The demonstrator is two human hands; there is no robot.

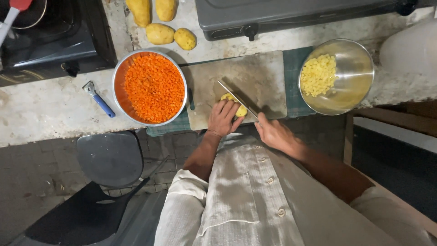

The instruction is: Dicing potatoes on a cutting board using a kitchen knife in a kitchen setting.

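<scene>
A peeled yellow potato (240, 110) lies near the front edge of a grey cutting board (255, 75). My left hand (222, 118) presses down on it with curled fingers. My right hand (273, 133) grips the handle of a knife (236, 98), whose long blade slants across the potato, right beside my left fingertips. A dark green cloth (296, 68) lies under the board.
A round bowl of diced carrot (154, 87) sits left of the board, a steel bowl of diced potato (353, 75) to the right. Several whole potatoes (160, 33) lie behind. A blue-handled peeler (99, 99), two stoves (54, 41) and a dark chair (109, 157) are nearby.
</scene>
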